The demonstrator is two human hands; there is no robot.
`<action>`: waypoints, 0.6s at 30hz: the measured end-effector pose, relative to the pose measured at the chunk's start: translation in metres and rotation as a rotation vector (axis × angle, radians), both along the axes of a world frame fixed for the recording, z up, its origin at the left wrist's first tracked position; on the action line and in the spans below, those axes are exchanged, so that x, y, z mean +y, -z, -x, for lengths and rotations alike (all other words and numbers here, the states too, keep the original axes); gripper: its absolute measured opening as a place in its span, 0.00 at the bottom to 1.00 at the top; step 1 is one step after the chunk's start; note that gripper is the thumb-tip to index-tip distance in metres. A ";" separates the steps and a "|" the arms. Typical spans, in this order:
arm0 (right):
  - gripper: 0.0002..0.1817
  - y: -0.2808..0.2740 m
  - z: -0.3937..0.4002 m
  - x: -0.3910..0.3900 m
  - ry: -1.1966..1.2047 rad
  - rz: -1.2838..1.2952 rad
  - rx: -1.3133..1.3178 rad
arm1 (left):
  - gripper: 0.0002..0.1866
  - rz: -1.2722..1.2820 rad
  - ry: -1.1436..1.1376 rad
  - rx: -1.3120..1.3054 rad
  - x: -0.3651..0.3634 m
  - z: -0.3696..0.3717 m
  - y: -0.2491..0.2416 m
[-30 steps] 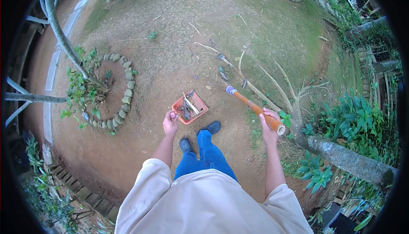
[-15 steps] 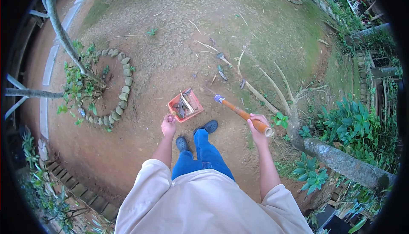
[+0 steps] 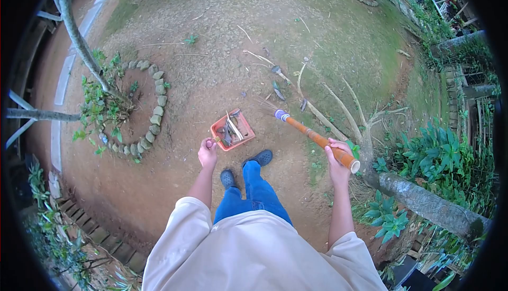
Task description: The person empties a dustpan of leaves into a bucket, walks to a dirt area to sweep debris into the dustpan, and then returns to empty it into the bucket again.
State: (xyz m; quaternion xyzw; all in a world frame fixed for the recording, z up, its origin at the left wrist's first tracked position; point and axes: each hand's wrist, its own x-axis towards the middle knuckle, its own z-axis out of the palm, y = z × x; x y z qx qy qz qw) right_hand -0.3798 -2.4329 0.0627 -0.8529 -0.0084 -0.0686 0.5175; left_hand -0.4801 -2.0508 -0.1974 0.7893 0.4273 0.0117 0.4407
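Note:
My right hand [image 3: 338,163] is wrapped round the upper end of a stick broom [image 3: 312,135]. Its thick orange-brown handle slants down to a purple-and-white binding, and the thin bristles point toward the ground ahead of my feet. Closed at the near left corner of an orange dustpan [image 3: 248,137], my left hand [image 3: 208,153] grips what looks like its yellowish handle end. Dry leaves and pale stick pieces [image 3: 233,128] lie in the dustpan. Just beyond the broom's bristles, a few dry leaves [image 3: 278,91] rest on the soil.
A bare fallen branch [image 3: 323,119] stretches over the ground on the right, near a leaning tree trunk [image 3: 423,198]. At left, a ring of stones [image 3: 156,112] surrounds a small tree and shrub. My dark clogs [image 3: 260,157] stand just behind the dustpan.
My right hand and the broom have shifted to the right, with the handle end slightly lower and the bristles a little farther from the dustpan. My left hand stays nearly in place.

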 end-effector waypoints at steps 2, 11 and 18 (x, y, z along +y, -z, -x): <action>0.09 -0.001 -0.007 0.005 -0.010 0.040 -0.040 | 0.17 -0.040 -0.006 -0.020 0.004 -0.004 -0.007; 0.12 0.028 -0.055 0.043 -0.239 0.068 -0.234 | 0.17 -0.036 -0.107 -0.038 0.010 -0.031 -0.003; 0.10 0.061 -0.074 0.079 -0.443 0.102 -0.176 | 0.17 -0.047 -0.145 -0.026 0.007 -0.049 0.001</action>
